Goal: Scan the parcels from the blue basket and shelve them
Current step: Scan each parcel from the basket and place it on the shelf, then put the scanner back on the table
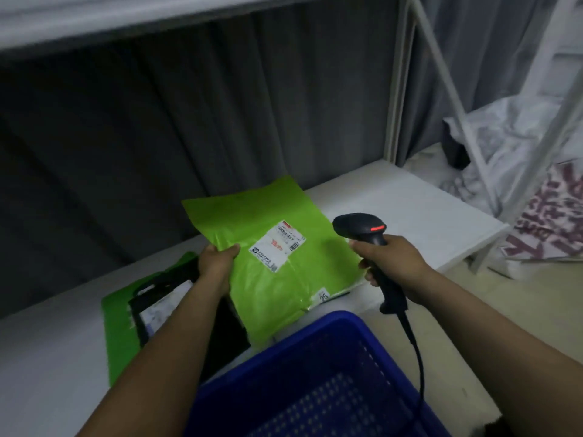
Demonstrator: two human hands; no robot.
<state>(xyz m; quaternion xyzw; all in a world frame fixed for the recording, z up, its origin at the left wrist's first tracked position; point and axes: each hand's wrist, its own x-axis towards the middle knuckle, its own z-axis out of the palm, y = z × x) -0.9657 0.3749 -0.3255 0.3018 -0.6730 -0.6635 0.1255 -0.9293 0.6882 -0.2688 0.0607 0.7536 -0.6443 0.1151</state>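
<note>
A light green parcel bag [271,279] with a white shipping label lies tilted on the white shelf [426,212], its left edge gripped by my left hand [217,263]. My right hand [391,263] holds a black corded barcode scanner [362,230], its head aimed at the label from the right. Under my left forearm lie a black parcel [220,329] with a label and a darker green parcel [121,335]. The blue basket [315,383] stands in front of the shelf at the bottom centre; no parcel shows in the part I see.
A dark grey curtain hangs behind the shelf. A white upright post [394,89] and slanted braces frame the right side. Crumpled white and patterned bags [536,184] are piled on the floor at the right. Another shelf board runs overhead.
</note>
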